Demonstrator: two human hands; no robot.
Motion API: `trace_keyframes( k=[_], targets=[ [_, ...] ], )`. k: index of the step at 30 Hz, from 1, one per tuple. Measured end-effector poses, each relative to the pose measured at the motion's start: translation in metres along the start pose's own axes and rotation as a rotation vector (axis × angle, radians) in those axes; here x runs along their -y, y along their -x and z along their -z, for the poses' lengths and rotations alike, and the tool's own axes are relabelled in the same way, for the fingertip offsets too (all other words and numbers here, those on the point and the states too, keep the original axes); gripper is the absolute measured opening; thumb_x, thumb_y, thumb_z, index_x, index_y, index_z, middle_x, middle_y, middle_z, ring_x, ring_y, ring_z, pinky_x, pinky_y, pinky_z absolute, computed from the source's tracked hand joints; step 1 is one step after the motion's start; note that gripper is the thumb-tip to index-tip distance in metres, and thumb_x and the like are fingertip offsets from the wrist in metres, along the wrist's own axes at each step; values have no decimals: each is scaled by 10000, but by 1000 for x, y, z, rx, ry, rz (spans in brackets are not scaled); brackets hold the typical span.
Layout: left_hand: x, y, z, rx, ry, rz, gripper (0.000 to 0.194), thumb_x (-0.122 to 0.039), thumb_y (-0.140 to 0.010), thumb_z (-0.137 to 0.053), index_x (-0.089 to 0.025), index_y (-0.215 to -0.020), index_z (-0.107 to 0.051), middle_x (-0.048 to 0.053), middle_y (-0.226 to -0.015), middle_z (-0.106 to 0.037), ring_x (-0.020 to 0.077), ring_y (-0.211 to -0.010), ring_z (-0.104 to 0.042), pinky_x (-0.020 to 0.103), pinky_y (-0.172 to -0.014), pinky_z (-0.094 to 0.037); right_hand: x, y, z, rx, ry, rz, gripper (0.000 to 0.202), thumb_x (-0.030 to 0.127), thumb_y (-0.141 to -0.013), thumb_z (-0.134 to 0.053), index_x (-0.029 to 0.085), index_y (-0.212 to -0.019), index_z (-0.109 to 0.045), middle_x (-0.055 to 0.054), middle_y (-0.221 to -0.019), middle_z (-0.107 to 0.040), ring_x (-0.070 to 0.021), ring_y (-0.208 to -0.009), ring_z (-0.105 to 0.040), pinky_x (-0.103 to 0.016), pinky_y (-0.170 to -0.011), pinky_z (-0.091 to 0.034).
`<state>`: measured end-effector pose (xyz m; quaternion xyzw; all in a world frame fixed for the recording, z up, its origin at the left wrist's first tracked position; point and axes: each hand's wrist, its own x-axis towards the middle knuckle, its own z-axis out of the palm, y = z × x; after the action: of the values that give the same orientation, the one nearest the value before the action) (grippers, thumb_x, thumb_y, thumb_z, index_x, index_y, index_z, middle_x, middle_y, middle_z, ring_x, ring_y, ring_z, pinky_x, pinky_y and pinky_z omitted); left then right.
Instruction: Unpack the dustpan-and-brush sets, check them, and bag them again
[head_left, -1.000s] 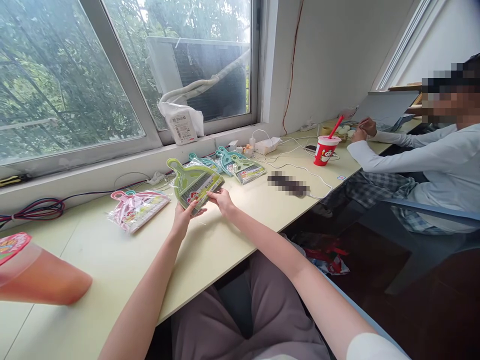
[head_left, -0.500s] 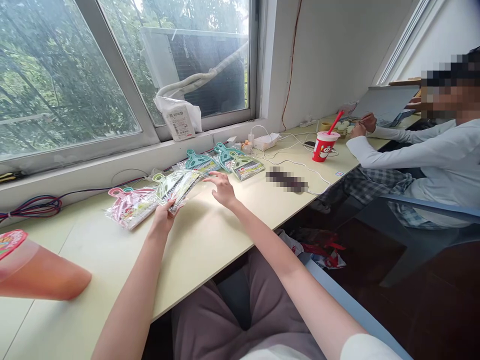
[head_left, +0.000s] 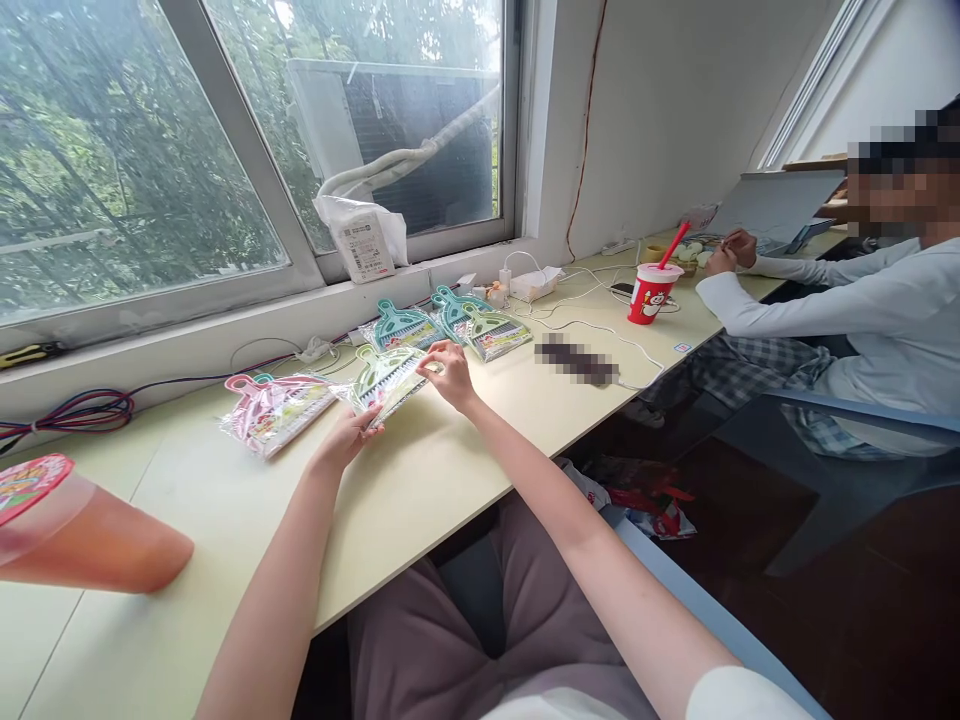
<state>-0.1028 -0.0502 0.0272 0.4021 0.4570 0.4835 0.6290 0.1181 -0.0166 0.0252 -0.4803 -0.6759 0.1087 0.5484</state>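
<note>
A light-green mini dustpan-and-brush set (head_left: 386,378) in clear plastic wrap is held just above the table, between both hands. My left hand (head_left: 351,436) grips its near left corner, thumb on top. At its right end, my right hand (head_left: 451,376) pinches the edge of the wrapping between thumb and fingers. To the left lies a pink wrapped set (head_left: 279,412). Behind my hands rest two teal sets, one nearer (head_left: 405,326) and one farther (head_left: 450,302), beside another light-green set (head_left: 496,334).
An orange drink cup (head_left: 97,530) stands at the table's left. A red cup with a straw (head_left: 651,294), white cables (head_left: 592,325) and a blurred dark object (head_left: 576,360) are to the right. Bundled wires (head_left: 90,412) lie by the window. Another person (head_left: 840,290) sits at right, hands over small items.
My right hand has gone from open, apart from the package, to pinching its right edge. The light-green set has shifted slightly right, away from the pink one.
</note>
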Motion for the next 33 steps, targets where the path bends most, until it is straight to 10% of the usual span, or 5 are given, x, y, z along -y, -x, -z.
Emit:
trace_keyframes(
  k=[9, 13, 18, 23, 33],
  targets=[
    [4, 1, -7, 166, -187, -129, 422, -238, -746, -799, -120, -1123, -650, 150, -1069, -704, 149, -756, -647, 186, -499, -444, -19, 0, -10, -33, -139, -209, 213, 167, -792, -751, 190, -994, -689, -97, -1239, -556, -210, -1231, -550, -367, -1113, -418],
    [2, -2, 1, 165, -234, -108, 471, -341, -759, -800, -127, -1139, -624, 119, -926, -710, 113, -607, -581, 208, -479, -420, -24, -1, -13, 67, -472, -520, 513, 166, -711, -815, 201, -1190, -637, -64, -1130, -672, -187, -993, -670, -365, -937, -559],
    [-2, 3, -4, 189, -280, -151, 728, -669, -800, -659, -162, -1306, -529, 127, -1013, -706, 123, -609, -623, 212, -475, -435, -30, -3, -15, 41, -736, -733, 383, 96, -681, -796, 144, -1042, -678, -39, -904, -720, -156, -776, -684, -311, -755, -610],
    [5, 5, -16, 40, -526, -279, 1129, -421, -659, -860, -241, -1561, -206, 95, -1041, -696, 129, -653, -649, 190, -477, -448, -29, -1, -11, -87, -709, -809, 409, 60, -696, -756, 179, -1061, -615, -27, -937, -709, -152, -791, -689, -302, -750, -610],
    [12, -10, -7, -145, -265, -286, 353, -321, -795, -710, -155, -1075, -574, 110, -1069, -696, 152, -664, -706, 267, -578, -586, -21, 2, -12, 76, -757, -704, 422, 155, -702, -844, 219, -966, -522, 8, -904, -657, -129, -737, -660, -308, -744, -600]
  ],
)
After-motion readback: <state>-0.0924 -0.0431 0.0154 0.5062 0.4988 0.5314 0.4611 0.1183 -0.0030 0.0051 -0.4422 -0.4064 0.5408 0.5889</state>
